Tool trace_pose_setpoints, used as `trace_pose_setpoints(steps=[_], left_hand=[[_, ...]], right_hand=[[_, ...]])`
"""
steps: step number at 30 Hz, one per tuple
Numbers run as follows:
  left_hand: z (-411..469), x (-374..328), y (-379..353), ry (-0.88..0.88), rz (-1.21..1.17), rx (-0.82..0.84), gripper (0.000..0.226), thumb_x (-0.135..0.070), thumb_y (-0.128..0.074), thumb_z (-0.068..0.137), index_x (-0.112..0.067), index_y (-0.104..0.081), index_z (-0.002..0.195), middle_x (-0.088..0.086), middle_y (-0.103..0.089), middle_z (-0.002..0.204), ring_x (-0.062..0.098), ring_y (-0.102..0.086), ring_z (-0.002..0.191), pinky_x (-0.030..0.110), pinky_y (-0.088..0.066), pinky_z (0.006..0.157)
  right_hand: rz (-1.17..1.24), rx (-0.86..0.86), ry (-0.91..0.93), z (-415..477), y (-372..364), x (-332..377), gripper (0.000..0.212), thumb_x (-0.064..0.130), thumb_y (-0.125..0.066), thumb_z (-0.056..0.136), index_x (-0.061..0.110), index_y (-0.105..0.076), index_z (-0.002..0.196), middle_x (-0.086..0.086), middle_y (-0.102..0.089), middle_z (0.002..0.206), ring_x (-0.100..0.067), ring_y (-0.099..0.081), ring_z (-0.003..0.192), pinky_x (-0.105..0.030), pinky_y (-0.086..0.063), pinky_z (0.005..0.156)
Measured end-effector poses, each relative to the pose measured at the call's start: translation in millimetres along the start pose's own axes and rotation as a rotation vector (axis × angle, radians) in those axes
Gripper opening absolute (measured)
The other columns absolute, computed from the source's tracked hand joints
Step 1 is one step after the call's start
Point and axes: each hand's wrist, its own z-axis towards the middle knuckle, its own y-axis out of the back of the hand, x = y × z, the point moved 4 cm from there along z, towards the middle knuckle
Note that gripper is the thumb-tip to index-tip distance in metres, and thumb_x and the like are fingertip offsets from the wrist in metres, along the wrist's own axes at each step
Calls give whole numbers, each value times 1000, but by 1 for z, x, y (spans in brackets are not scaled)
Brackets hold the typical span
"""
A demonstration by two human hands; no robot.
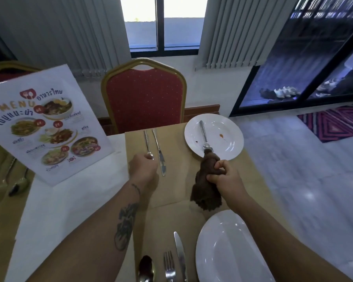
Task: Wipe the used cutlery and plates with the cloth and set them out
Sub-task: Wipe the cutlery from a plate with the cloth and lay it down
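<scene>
My right hand grips a brown cloth wrapped around the head of a fork, whose handle lies across a stained white plate at the far right of the table. My left hand holds the bowl end of a spoon lying on the tan table runner. A knife lies just right of the spoon. Near me stand a clean white plate, a second knife, a second fork and a second spoon.
A standing menu card occupies the left of the table, with more cutlery behind it at the left edge. A red chair with a gold frame faces me across the table. The table's right edge drops to a tiled floor.
</scene>
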Motion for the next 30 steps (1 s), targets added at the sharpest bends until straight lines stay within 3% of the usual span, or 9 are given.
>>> trace_pose_setpoints(steps=[2, 4, 8, 12, 16, 19, 24, 27, 30], left_hand=[[-2, -18, -10, -75, 9, 48, 17, -12, -59, 93, -14, -68, 108, 2, -67, 96, 18, -63, 83, 33, -57, 75], [-7, -43, -22, -186, 60, 119, 20, -11, -58, 89, -19, -68, 105, -3, -66, 92, 15, -64, 78, 31, -57, 75], [-15, -96, -47, -429, 199, 194, 26, -17, -54, 88, -23, -71, 106, -3, -69, 101, 19, -66, 92, 34, -57, 83], [-18, -139, -78, -714, 558, 256, 34, -10, -56, 86, -23, -66, 115, 0, -64, 113, 23, -61, 98, 36, -53, 81], [-18, -165, -106, -974, 838, 257, 50, -3, -62, 84, -24, -59, 129, 3, -54, 127, 24, -55, 110, 33, -49, 80], [-12, -174, -130, -1062, 956, 264, 50, -9, -65, 85, -28, -59, 131, 3, -52, 128, 24, -51, 112, 35, -48, 87], [-4, -180, -145, -1118, 1069, 252, 27, -18, -70, 85, -25, -70, 111, 2, -54, 114, 22, -49, 106, 36, -47, 89], [0, -181, -152, -1148, 1129, 245, 27, -19, -70, 85, -27, -70, 111, 1, -52, 113, 21, -49, 106, 37, -46, 92], [4, -182, -155, -1182, 1184, 250, 26, -21, -70, 84, -29, -71, 109, -2, -51, 110, 20, -49, 105, 37, -45, 94]], right_hand=[[52, -17, -26, 6, 6, 0, 31, -7, -63, 86, 20, -48, 81, -5, -61, 91, -21, -61, 83, -27, -50, 63], [121, -36, -66, 12, 13, -2, 29, -5, -63, 88, 21, -50, 85, -10, -65, 99, -26, -64, 87, -31, -54, 65], [248, -51, -144, 21, 29, -7, 21, 3, -61, 93, 22, -54, 96, -14, -67, 106, -28, -66, 85, -33, -54, 63], [295, -12, -197, 25, 49, -17, 14, 8, -58, 96, 17, -56, 107, -17, -67, 108, -27, -67, 82, -34, -55, 62], [335, -3, -245, 26, 66, -28, 13, 8, -60, 96, 19, -57, 103, -17, -69, 107, -31, -69, 86, -38, -57, 67], [347, 2, -268, 31, 76, -34, 16, 8, -61, 96, 16, -58, 109, -16, -70, 108, -33, -72, 91, -41, -61, 69], [339, -10, -290, 38, 87, -41, 17, 9, -62, 95, 16, -59, 110, -14, -70, 111, -34, -72, 96, -40, -62, 73], [346, -11, -298, 38, 93, -48, 17, 11, -63, 95, 18, -59, 110, -13, -69, 113, -32, -72, 97, -39, -63, 73], [357, -10, -288, 36, 94, -54, 17, 10, -64, 93, 18, -59, 107, -14, -68, 115, -33, -71, 100, -50, -62, 85]])
